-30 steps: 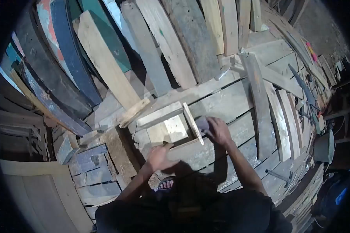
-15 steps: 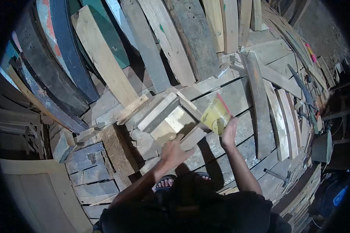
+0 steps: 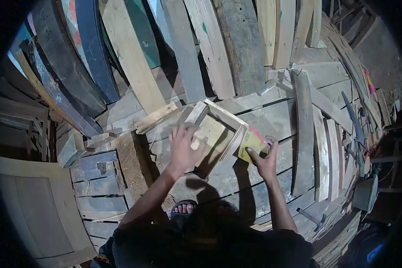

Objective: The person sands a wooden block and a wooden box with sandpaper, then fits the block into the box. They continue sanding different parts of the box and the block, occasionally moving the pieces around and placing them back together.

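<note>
A small open wooden box [image 3: 225, 115] of pale boards rests tilted on the plank floor in front of my feet. My left hand [image 3: 183, 149] is at its left side with the fingers spread and slightly blurred, overlapping the box's wall and interior. To the right of the box, my right hand [image 3: 266, 161] holds a yellow printed sheet [image 3: 251, 144] with a pink edge, its thumb pressed on the face and its fingers at the far edge. That sheet is right against the box's right corner.
Several long boards [image 3: 194, 58] lean in a row at the back. Loose planks [image 3: 301, 134] lie along the right, with a hammer [image 3: 311, 217] near them. A thick wooden block [image 3: 133, 165] stands left of my feet [image 3: 184, 208], and a panelled door [image 3: 44, 210] lies at lower left.
My left hand has moved from the box's near corner to its left side, fingers opening. My right hand has gone from flat against the yellow sheet to gripping it. The box has turned slightly.
</note>
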`<state>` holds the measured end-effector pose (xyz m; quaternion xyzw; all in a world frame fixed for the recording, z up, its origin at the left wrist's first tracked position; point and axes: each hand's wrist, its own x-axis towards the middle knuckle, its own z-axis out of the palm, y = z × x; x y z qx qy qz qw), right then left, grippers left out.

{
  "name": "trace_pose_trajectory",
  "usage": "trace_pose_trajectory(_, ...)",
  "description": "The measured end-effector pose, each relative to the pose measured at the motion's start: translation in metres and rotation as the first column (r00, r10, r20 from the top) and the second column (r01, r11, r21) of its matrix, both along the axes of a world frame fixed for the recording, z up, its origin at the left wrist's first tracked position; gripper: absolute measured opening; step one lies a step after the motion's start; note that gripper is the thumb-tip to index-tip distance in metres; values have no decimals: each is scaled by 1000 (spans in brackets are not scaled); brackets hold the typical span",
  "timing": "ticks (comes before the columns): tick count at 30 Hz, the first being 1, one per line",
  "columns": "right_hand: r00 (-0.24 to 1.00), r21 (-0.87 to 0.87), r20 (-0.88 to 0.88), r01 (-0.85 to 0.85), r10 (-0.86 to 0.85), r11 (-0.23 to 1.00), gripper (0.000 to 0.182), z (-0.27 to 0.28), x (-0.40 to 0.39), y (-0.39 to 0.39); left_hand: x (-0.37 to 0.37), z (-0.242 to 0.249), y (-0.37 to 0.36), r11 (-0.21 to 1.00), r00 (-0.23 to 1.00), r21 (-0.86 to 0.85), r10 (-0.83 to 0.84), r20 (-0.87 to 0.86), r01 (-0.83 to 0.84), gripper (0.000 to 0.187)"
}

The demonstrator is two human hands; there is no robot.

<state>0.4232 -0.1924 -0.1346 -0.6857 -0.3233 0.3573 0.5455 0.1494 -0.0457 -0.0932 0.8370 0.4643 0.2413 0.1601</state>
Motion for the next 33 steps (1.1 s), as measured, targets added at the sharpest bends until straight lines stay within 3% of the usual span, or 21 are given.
trace_pose_trajectory(3,974,-26,223,-34,39,999,73,4,-7,11,-3,-23,30,994,984,-30,95,-150,-100,75)
trace_pose_trajectory(6,711,-61,696,-84,103,995,70,15,-11,23,3,-35,29,991,960,-42,114,-256,-129,98)
trace_pose_trajectory(7,748,-41,659,-62,73,997,70,18,-16,27,4,-27,32,980,952,-144,88,-294,-135,106)
trace_pose_trajectory(10,633,-113,761,-82,140,990,68,19,-22,34,-10,-29,52,977,964,-211,-20,-265,-38,91)
trace_pose_trajectory(11,672,-198,716,-60,186,978,71,16,-23,37,-17,-33,58,979,967,-205,-54,-248,2,86)
trace_pose_trajectory(15,407,-253,878,-48,250,966,81,8,-22,39,-24,-43,57,992,976,-119,-68,-206,44,82)
trace_pose_trajectory(19,363,-339,851,-172,380,925,90,10,-35,34,-23,-42,53,990,979,-141,-5,-205,-24,82)
trace_pose_trajectory(20,418,-305,829,-220,372,926,90,13,-41,31,-23,-43,55,989,977,-149,-6,-212,-26,82)
trace_pose_trajectory(25,171,-427,792,-531,586,732,91,32,-46,17,-17,-28,53,962,956,-257,11,-294,-91,81)
trace_pose_trajectory(28,344,-299,748,-588,568,751,85,23,-18,21,-14,-30,53,958,948,-271,6,-318,-97,80)
trace_pose_trajectory(33,226,-259,805,-698,549,667,70,28,-2,29,-23,-47,52,979,959,-190,12,-282,-68,75)
